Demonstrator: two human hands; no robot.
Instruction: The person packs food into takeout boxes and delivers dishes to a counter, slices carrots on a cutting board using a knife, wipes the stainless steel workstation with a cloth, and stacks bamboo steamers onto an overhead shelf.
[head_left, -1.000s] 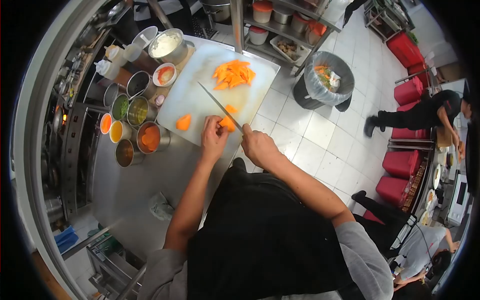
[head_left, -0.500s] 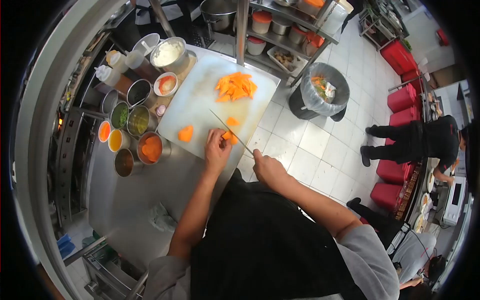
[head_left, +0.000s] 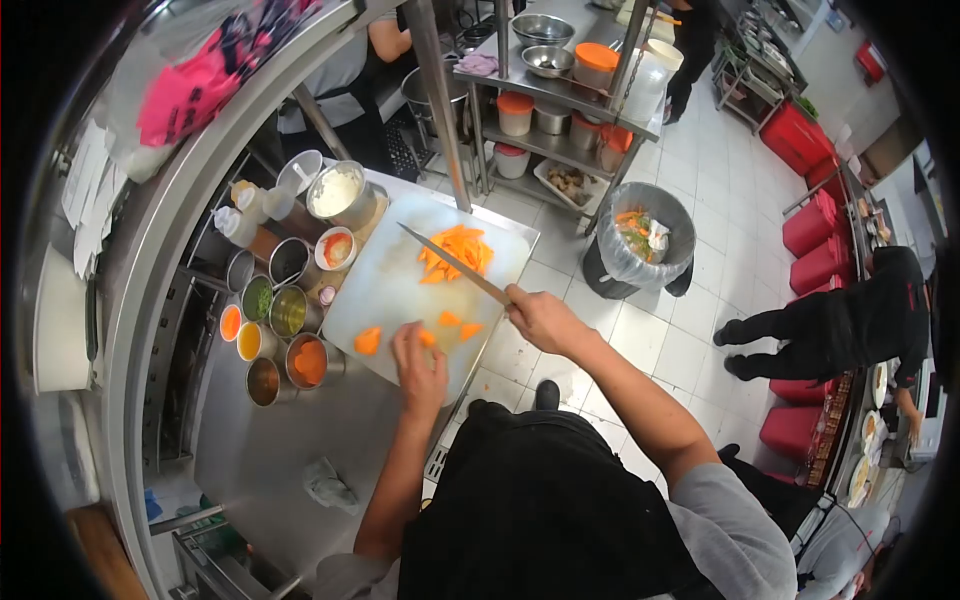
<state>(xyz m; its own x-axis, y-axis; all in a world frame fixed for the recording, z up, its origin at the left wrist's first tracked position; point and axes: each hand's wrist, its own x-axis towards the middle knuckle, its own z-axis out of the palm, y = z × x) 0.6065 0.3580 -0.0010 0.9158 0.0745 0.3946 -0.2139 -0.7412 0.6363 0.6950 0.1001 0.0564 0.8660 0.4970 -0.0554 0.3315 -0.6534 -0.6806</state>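
Note:
My right hand (head_left: pixel 545 320) is closed around the handle of a kitchen knife (head_left: pixel 455 263). Its blade points up and left, held above the cutting board (head_left: pixel 375 275) and across the edge of a pile of cut orange carrot pieces (head_left: pixel 465 250). On the board's near part, my left hand (head_left: pixel 420 370) has its fingers loosely stretched beside a small carrot piece (head_left: pixel 428 338); whether they touch it is hard to tell. Two more cut pieces (head_left: pixel 470 330) lie just right of it, and a larger carrot chunk (head_left: pixel 368 340) lies left of my fingers.
Along the board's left side stand metal containers (head_left: pixel 290 310) of sauces and chopped food, squeeze bottles (head_left: pixel 237 225) and a pot of white food (head_left: pixel 340 195). A lined trash bin (head_left: pixel 645 240) stands right of the table. A crumpled plastic bag (head_left: pixel 328 482) lies on the steel counter. Co-workers are nearby.
The knife has lifted away from the carrot by my left hand and moved up toward the pile. My left fingers have loosened from that carrot. Separate cut pieces now lie there. The view has shifted.

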